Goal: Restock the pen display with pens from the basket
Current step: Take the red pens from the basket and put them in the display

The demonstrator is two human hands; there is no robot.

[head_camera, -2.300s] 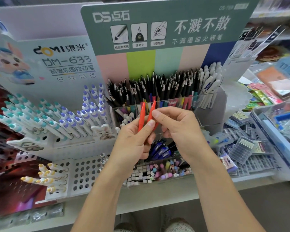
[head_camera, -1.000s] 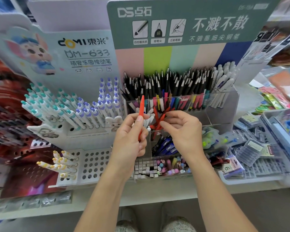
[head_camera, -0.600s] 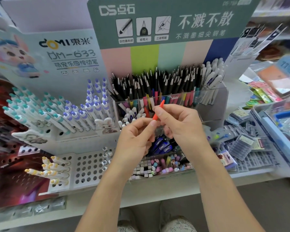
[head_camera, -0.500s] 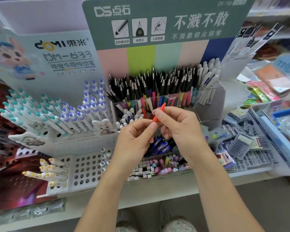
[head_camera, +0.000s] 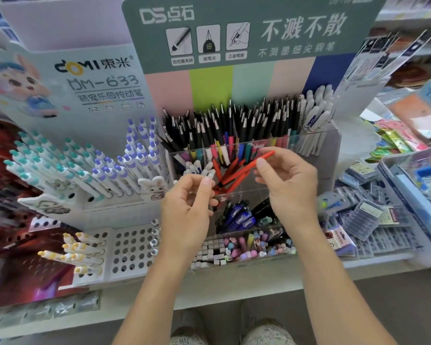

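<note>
Above the clear acrylic bin [head_camera: 249,195] at the display's middle, the right hand [head_camera: 288,185] pinches a slim red pen [head_camera: 249,166] between thumb and fingertips, its far end sticking up past the fingers and its lower end slanting down among other red pens [head_camera: 228,174] fanned inside the bin. Just beside it, the left hand [head_camera: 189,207] has its fingers curled near the fan's base; whether they grip anything is hard to tell. Black pens [head_camera: 234,120] with metal tips crowd the tier behind. White pens [head_camera: 85,168] with teal and purple caps fill a holed rack at left. A basket [head_camera: 403,192] is cut off at the right edge.
</note>
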